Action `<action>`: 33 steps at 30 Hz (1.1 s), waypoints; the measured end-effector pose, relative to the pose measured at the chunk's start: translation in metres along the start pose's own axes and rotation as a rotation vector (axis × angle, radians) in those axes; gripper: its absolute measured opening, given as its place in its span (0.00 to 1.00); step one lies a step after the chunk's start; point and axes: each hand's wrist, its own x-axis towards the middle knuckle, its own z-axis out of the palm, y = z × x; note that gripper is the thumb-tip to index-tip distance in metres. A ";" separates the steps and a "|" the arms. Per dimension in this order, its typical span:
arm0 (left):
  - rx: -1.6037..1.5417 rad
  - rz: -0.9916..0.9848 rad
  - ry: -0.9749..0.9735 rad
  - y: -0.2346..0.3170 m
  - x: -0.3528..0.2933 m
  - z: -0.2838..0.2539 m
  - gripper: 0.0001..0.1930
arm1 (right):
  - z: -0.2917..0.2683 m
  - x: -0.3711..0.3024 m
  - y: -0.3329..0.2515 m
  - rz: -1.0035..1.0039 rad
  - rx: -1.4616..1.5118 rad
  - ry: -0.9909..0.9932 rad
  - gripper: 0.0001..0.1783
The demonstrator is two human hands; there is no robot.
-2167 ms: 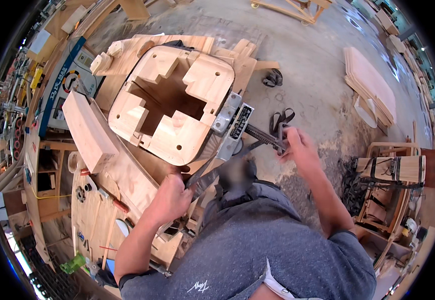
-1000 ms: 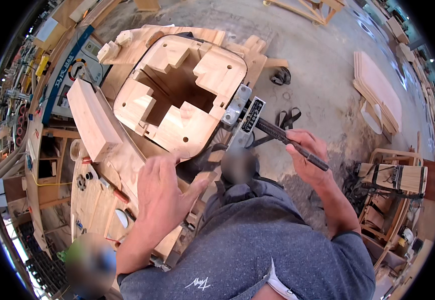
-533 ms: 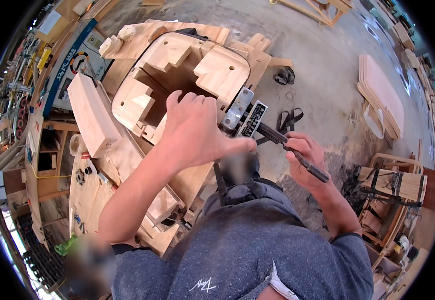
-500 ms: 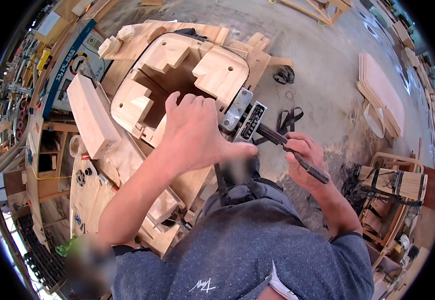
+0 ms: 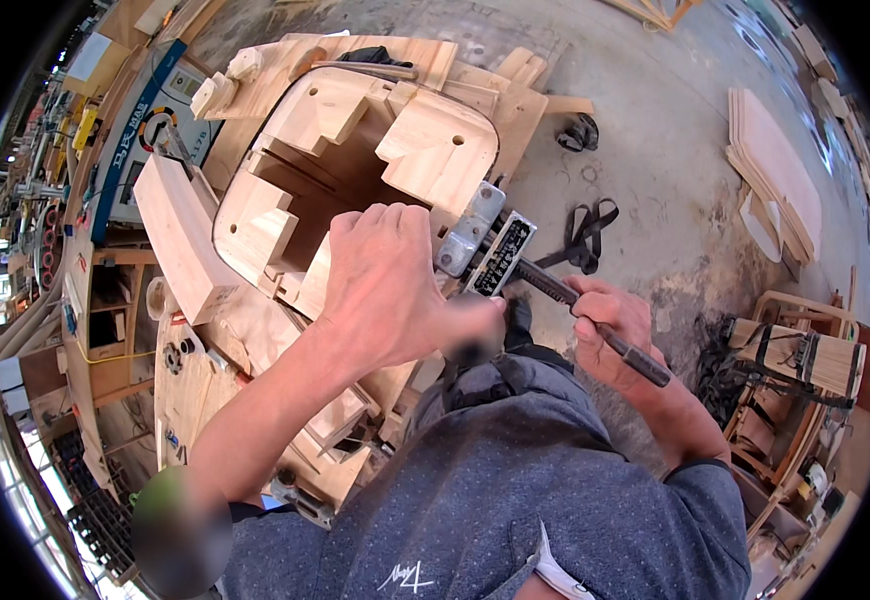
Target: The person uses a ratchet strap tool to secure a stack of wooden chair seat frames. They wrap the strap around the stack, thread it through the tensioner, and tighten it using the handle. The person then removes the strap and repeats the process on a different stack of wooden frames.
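A box-like pale wooden frame [image 5: 440,160] with rounded corners, stepped blocks inside and a dark hollow stands before me. My left hand [image 5: 385,280] lies over its near rim, fingers curled down and thumb stretched toward a metal screw clamp [image 5: 503,255]. That clamp sits at the frame's right near corner, with a grey metal jaw pad, a dark plate and a threaded screw. Around the screw's shaft, near its handle end, my right hand [image 5: 615,325] is closed. The left fingertips are hidden behind the knuckles.
A long wooden block [image 5: 183,240] leans at the left, beside a blue and white cabinet [image 5: 140,135]. Black straps [image 5: 585,235] lie on the floor at the right. Farther right are stacked panels [image 5: 775,175] and a wooden rack [image 5: 795,370].
My right hand and the clamp's handle end have shifted slightly right and down. The left hand's fingers sit closer together on the rim. The whole view has turned a little.
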 end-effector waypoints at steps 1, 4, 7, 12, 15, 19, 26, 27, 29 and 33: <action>-0.009 0.008 0.029 -0.002 -0.001 0.001 0.37 | 0.001 0.002 -0.001 0.009 0.027 -0.008 0.11; -0.010 0.030 0.096 -0.004 -0.003 0.004 0.36 | 0.005 -0.001 -0.002 0.079 0.153 0.033 0.10; 0.019 0.034 0.115 -0.003 -0.004 0.003 0.36 | 0.007 -0.012 -0.008 0.322 0.317 0.047 0.12; -0.003 0.019 0.163 -0.007 -0.010 0.010 0.37 | -0.006 0.034 -0.038 1.277 0.776 0.189 0.21; -0.008 0.009 0.112 -0.006 -0.012 0.006 0.41 | -0.009 0.020 -0.017 1.266 1.070 0.134 0.25; 0.118 0.172 0.230 -0.024 -0.031 -0.009 0.44 | -0.005 0.022 -0.019 1.240 0.995 0.132 0.24; 0.344 0.272 -0.034 -0.113 -0.090 -0.071 0.30 | -0.001 0.023 -0.024 1.254 0.896 0.154 0.22; 0.359 0.310 -0.047 -0.117 -0.083 -0.074 0.28 | -0.001 0.024 -0.025 1.250 0.890 0.149 0.21; 0.366 0.375 -0.059 -0.124 -0.074 -0.074 0.23 | 0.000 0.025 -0.025 1.237 0.873 0.140 0.21; 0.347 0.467 -0.090 -0.131 -0.064 -0.075 0.16 | 0.001 0.024 -0.027 1.239 0.844 0.151 0.21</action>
